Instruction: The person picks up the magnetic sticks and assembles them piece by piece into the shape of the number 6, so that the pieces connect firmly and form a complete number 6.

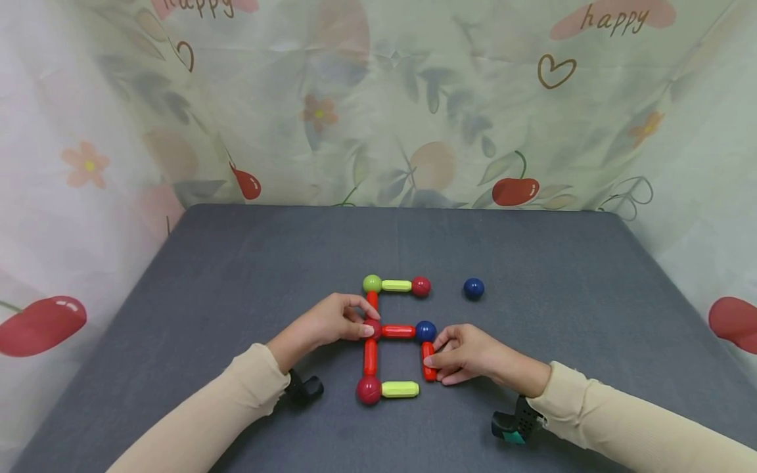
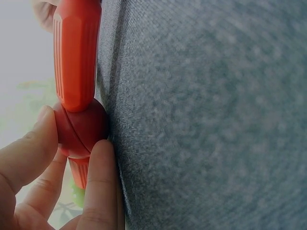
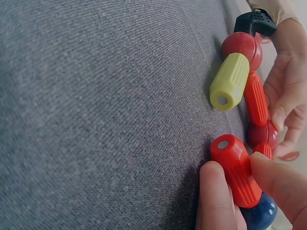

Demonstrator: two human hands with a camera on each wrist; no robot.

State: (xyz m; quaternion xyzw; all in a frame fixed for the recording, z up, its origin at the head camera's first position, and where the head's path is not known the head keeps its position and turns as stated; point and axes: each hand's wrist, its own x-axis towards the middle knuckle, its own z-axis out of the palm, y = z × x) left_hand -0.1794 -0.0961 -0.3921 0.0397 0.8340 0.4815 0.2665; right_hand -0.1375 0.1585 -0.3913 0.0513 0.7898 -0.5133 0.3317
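My left hand (image 1: pixel 337 322) pinches the dark red ball (image 2: pixel 81 127) at the middle of the left column of magnetic rods and balls. From that ball a red rod (image 1: pixel 399 331) runs right to a blue ball (image 1: pixel 426 331). Another red rod (image 3: pixel 235 167) points down from the blue ball, and my right hand (image 1: pixel 470 356) pinches it between thumb and fingers. Below, a yellow-green rod (image 1: pixel 400 389) extends from the lower red ball (image 1: pixel 369 389); its free end is apart from the held rod. Along the top, a green ball (image 1: pixel 372 284), yellow-green rod (image 1: pixel 396 286) and red ball (image 1: pixel 421 286) are joined.
A loose blue ball (image 1: pixel 474 289) lies on the dark grey table (image 1: pixel 266 256), right of the top row. A printed curtain (image 1: pixel 396 131) hangs behind the table and at both sides. Each wrist wears a small black camera.
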